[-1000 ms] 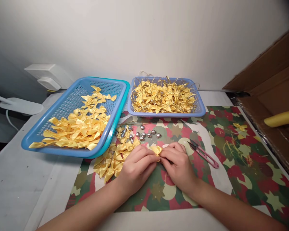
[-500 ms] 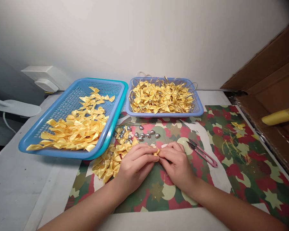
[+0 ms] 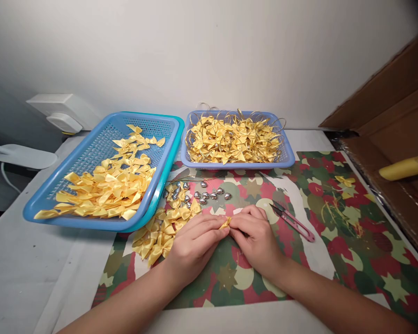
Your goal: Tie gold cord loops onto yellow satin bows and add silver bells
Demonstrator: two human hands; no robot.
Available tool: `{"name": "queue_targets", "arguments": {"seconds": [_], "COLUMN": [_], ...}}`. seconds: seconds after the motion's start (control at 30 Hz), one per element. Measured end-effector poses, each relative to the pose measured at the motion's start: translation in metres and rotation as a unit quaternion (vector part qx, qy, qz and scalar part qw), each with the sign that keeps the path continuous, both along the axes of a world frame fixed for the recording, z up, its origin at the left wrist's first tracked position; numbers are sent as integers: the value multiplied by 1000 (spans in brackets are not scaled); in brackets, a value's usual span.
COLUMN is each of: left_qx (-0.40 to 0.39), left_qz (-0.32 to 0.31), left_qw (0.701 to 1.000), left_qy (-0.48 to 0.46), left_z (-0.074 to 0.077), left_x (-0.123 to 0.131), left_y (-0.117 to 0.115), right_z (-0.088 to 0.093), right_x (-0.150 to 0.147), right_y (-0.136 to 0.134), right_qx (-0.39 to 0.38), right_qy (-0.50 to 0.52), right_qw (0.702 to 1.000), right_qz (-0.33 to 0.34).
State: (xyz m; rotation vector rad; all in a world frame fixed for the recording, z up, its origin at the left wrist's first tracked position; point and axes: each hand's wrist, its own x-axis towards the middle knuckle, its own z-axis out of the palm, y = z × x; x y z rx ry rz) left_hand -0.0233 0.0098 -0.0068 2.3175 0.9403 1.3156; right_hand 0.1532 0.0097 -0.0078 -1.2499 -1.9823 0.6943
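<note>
Between my fingertips is a small yellow ribbon bow [image 3: 225, 223], pinched from both sides. My left hand [image 3: 197, 239] grips its left part with the fingers closed, and my right hand [image 3: 256, 236] pinches its right end. The fingers hide much of the bow. A pile of yellow satin bows [image 3: 165, 232] lies just left of my left hand. Beyond the hands are several shiny silver heart-shaped beads [image 3: 202, 195]. Thread snips [image 3: 292, 221] with a pink handle rest right of my right hand, blades pointing away to the left.
A blue basket [image 3: 69, 150] of yellow bows overlaps a teal one [image 3: 172, 167] at left. Behind stands another blue basket [image 3: 237, 165], filled with bows on gold cords. Thread scraps [image 3: 341, 215] lie on the patterned sheet [image 3: 244, 299]. Cardboard [image 3: 390, 139] borders the right side.
The bow between my fingertips has turned and more of it shows. My left fingers have shifted slightly, while my right hand stays nearly in place.
</note>
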Motion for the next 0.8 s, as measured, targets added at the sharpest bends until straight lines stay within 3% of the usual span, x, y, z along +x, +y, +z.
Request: {"name": "queue_targets", "arguments": {"seconds": [0.8], "left_qx": [-5], "left_qz": [27], "left_qw": [999], "left_qy": [35], "left_z": [-6], "left_x": [3], "left_y": [-2], "right_z": [0], "right_x": [-1], "right_y": [1], "right_qx": [-5], "right_qy": [4], "right_qw": [1000], "right_qz": [3]}}
